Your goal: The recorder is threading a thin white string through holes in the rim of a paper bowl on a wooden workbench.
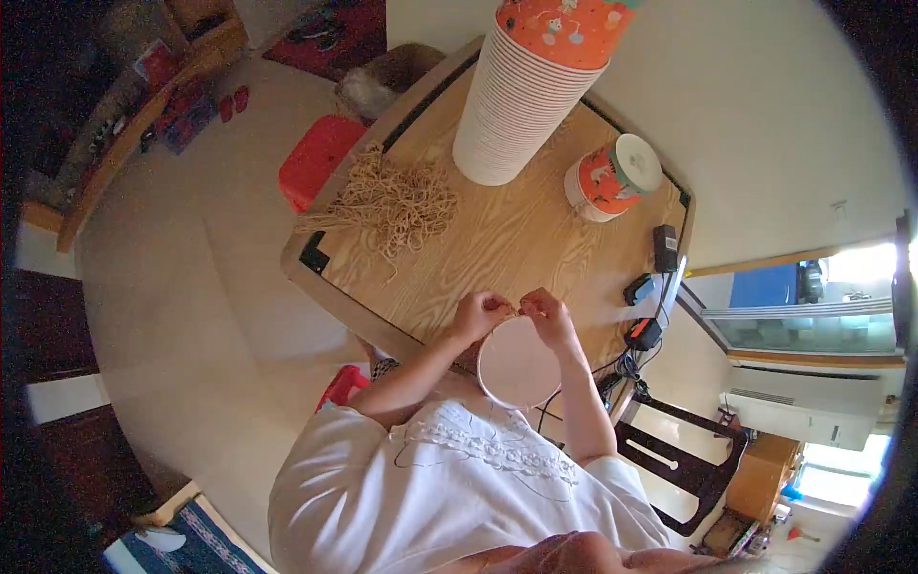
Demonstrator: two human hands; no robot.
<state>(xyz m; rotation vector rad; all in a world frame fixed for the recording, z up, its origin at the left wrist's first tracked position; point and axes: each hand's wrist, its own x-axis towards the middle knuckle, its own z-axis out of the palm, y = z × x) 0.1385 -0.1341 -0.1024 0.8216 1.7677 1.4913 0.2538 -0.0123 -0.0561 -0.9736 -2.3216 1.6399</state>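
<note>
A round white paper bucket (519, 365) is held close to my chest at the table's near edge, its pale round face turned up toward me. At its far rim my left hand (481, 316) is closed in a pinch, with a thin tan cord seeming to show at the fingertips. Right beside it, my right hand (547, 318) also pinches, its fingers on the rim; the exact grip is partly hidden. A loose heap of tan cords (402, 203) lies at the table's left side. Beyond my hands rises a tall nested stack of paper buckets (524, 105), white with orange print.
A shorter printed bucket pile (604, 182) stands at the back right of the wooden table (478, 253). Black adapters (665, 249) and cables (626, 366) line the right edge. A red stool (320, 158) is at the left, a dark chair (684, 464) at the right.
</note>
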